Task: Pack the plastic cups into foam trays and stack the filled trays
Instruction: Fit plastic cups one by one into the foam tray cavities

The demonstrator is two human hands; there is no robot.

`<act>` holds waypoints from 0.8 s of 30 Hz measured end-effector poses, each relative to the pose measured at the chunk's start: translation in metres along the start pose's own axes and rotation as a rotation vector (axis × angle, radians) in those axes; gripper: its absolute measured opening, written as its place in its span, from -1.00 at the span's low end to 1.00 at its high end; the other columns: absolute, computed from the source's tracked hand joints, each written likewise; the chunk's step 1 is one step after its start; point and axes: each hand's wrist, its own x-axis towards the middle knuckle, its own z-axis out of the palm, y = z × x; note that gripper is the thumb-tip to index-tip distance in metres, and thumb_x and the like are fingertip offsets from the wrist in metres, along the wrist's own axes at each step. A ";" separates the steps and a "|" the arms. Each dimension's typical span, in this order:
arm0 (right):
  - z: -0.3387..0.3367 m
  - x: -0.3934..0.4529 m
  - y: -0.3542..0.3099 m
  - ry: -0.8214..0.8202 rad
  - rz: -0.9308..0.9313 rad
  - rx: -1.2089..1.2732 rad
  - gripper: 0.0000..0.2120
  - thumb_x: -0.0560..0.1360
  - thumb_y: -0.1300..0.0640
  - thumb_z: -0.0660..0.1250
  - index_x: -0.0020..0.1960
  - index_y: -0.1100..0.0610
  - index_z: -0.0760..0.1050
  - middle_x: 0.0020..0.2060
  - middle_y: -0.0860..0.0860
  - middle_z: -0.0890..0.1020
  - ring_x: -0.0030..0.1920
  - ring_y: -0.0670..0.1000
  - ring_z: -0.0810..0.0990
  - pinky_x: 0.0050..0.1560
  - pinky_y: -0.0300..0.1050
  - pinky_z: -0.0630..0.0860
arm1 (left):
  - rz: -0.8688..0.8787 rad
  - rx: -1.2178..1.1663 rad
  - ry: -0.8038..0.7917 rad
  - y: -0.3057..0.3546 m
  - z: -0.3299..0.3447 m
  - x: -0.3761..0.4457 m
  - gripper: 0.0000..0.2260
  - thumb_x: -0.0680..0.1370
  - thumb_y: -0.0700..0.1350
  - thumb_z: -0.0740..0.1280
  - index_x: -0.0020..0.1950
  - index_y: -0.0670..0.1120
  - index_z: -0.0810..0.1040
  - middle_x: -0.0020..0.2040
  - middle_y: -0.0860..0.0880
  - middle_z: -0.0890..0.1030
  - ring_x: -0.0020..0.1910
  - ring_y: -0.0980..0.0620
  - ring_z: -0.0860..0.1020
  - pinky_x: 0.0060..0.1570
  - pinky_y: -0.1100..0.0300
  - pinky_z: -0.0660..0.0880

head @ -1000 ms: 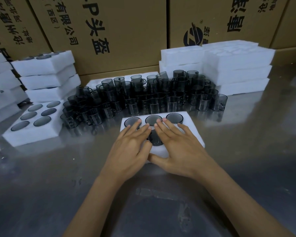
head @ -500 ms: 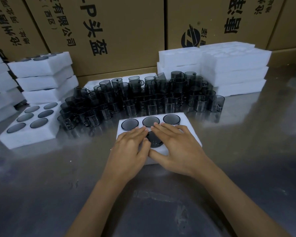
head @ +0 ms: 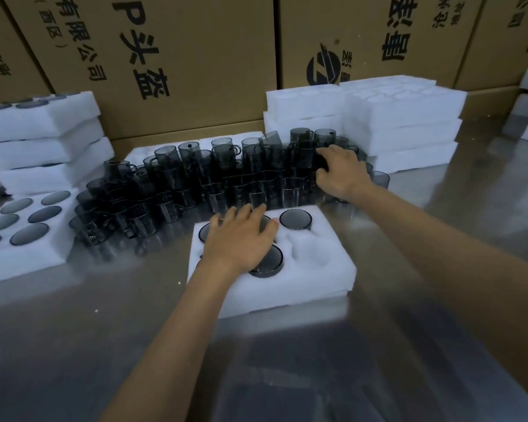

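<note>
In the middle of the table (head: 439, 239), near me, I see the foam tray (head: 287, 287) lying flat with its long axis running left to right. My left hand (head: 241, 239) rests on it palm down, fingers straight and spread, gripping nothing; it hides the left pockets, so I cannot tell how many cups sit under it. One cup (head: 295, 219) shows in the far right pocket and another cup rim (head: 272, 263) peeks out at the near middle, both seated upright with a flat round face up. The near right pocket (head: 311, 254) is bare foam.

Beyond the tray, my right hand (head: 342, 175) reaches into the right end of the cluster of loose cups (head: 195, 178). Its fingers curl down among the dark cups, but they are buried there and I cannot tell whether they grip one. The cups stand upright, handles turned various ways, packed too tightly to count.

At far left a filled tray (head: 28, 239) lies on the table, cut off by the frame edge, with stacked trays (head: 43, 138) behind it. Far right, a stack of white trays (head: 403, 123) stands against cardboard boxes (head: 195, 56).
</note>
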 end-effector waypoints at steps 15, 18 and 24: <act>0.026 0.068 0.003 0.222 -0.068 -0.013 -0.81 0.59 0.14 0.33 0.18 0.13 0.58 0.24 0.20 0.40 0.16 0.26 0.50 0.14 0.02 0.47 | 0.026 -0.002 0.047 -0.003 0.004 0.002 -0.47 0.64 0.25 -0.12 0.60 0.15 0.13 0.57 0.11 0.23 0.54 0.01 0.15 0.50 -0.11 -0.01; 0.018 0.051 0.002 0.297 -0.088 0.146 -0.85 0.57 0.21 0.35 0.13 0.17 0.59 0.21 0.15 0.42 0.05 0.20 0.56 0.06 -0.14 0.42 | 0.017 -0.050 0.060 -0.002 0.000 -0.001 -0.48 0.65 0.25 -0.05 0.59 0.13 0.19 0.56 0.11 0.26 0.54 0.01 0.18 0.50 -0.07 -0.01; -0.024 -0.037 -0.008 0.355 -0.278 0.436 -0.91 0.44 0.19 0.42 -0.08 0.05 0.60 0.00 -0.03 0.53 -0.16 -0.02 0.65 -0.02 -0.26 0.57 | 0.003 -0.661 0.406 0.003 -0.017 -0.018 -0.64 0.63 -0.04 0.28 0.43 0.06 0.49 0.36 0.07 0.56 0.30 0.05 0.52 0.34 0.05 0.43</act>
